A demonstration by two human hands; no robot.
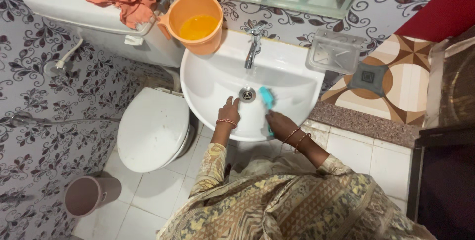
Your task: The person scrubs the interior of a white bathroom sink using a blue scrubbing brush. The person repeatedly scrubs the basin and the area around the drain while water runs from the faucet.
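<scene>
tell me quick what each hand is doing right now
Left hand: open, fingers resting in the white sink near the drain.
Right hand: closed on a teal brush.

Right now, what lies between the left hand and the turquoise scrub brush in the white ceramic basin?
In the head view, the round metal drain and bare wet basin lie between the left hand and the turquoise scrub brush, held by the right hand.
</scene>
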